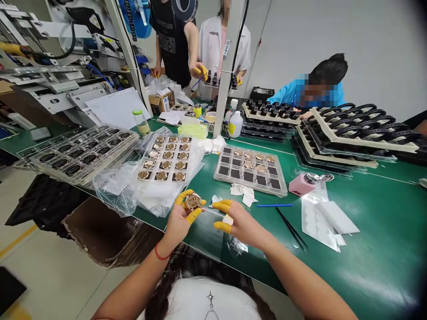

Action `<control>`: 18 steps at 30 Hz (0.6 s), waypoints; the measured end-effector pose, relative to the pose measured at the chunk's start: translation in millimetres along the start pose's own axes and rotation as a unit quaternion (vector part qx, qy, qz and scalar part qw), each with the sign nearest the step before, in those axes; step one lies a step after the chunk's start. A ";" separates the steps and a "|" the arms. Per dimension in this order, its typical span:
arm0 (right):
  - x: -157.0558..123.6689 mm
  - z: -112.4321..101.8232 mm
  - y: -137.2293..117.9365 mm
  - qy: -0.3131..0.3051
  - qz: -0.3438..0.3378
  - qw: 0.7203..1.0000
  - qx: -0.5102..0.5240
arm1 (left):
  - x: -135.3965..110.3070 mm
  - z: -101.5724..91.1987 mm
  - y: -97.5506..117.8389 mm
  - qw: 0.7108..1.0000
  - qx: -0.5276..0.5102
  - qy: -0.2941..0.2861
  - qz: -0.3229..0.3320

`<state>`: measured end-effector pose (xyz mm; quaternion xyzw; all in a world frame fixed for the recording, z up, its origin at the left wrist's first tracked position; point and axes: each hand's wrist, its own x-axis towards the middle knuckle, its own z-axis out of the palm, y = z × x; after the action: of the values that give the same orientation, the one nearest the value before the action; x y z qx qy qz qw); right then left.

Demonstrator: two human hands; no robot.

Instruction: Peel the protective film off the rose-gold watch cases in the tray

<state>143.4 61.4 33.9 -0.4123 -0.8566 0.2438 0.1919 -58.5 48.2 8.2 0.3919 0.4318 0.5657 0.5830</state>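
My left hand [178, 222] grips a round gold watch case [193, 202] between yellow-covered fingertips, its marked face turned up. My right hand [242, 222], also in yellow finger covers, curls beside it around a small white piece [227, 219], perhaps a wipe. From that piece a thin pale line, maybe a stick, runs toward the watch case. Ahead on the left lies a white tray [171, 171] with several gold watch cases. To the right, a clear tray [250, 187] has gold cases in some pockets and dark squares in others.
Crumpled white wipes [245, 194], a blue stick [275, 206], black tweezers [293, 229] and a pink bottle [302, 184] lie on the green table. Stacked trays of black straps [363, 126] stand at right, more trays [83, 153] at left. Several people work opposite, beyond a white post [225, 80].
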 end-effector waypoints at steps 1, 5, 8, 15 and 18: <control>-0.5 3.7 -3.2 0.002 -0.003 1.000 -0.013 | -1.0 -0.5 0.8 1.000 0.000 -0.003 0.005; -0.4 12.7 -8.8 0.069 -0.047 0.993 -0.089 | -0.9 -3.1 -1.0 1.000 0.008 -0.008 0.018; -1.8 8.3 -9.7 0.067 -0.078 0.990 -0.097 | 0.7 -4.5 -3.7 1.000 0.014 -0.001 0.013; -5.1 7.9 -15.0 0.082 -0.106 0.984 -0.118 | 0.1 -2.3 -4.1 0.999 0.021 0.020 0.030; -4.7 16.3 -14.7 0.060 -0.074 0.991 -0.093 | -0.8 -2.9 -2.6 0.999 0.030 0.028 0.035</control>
<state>128.6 45.4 28.6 -0.3777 -0.8905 0.1235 0.2214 -60.3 47.3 4.9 0.4082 0.4507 0.5831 0.5387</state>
